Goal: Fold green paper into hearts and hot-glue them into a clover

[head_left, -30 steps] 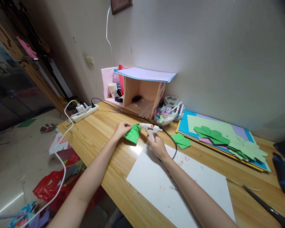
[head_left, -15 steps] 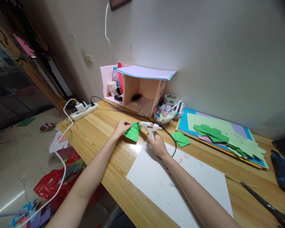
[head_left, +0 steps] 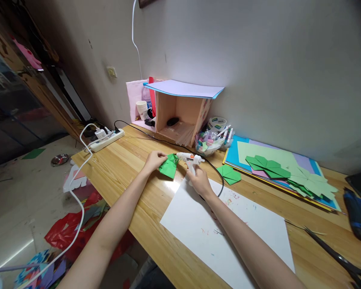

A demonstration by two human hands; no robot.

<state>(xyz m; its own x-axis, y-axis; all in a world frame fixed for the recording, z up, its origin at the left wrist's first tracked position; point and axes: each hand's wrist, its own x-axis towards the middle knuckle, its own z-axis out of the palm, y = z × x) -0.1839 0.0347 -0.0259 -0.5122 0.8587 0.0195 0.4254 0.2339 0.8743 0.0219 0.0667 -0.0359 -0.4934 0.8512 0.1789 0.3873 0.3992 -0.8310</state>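
Observation:
My left hand [head_left: 155, 161] is closed on the edge of a folded green paper piece [head_left: 168, 168], just above the wooden table. In my right hand [head_left: 200, 181] is a white hot glue gun [head_left: 190, 157], gripped by its handle. Its nozzle points left, at the upper right corner of the green paper; whether it touches cannot be made out. A second folded green paper [head_left: 229, 175] lies on the table to the right of the glue gun. Beneath my right forearm is a white sheet [head_left: 180, 224] with coloured marks.
Behind my hands stand a cardboard box shelf [head_left: 180, 112] and a clear tub of markers [head_left: 210, 142]. Coloured paper sheets [head_left: 237, 154] bear green paper flowers [head_left: 267, 166]. Black scissors [head_left: 333, 255] lie at right, a power strip [head_left: 108, 140] at left. The black cord [head_left: 219, 172] crosses the table.
Both hands, the green paper and the glue gun keep nearly the same place. The whole view has shifted very slightly.

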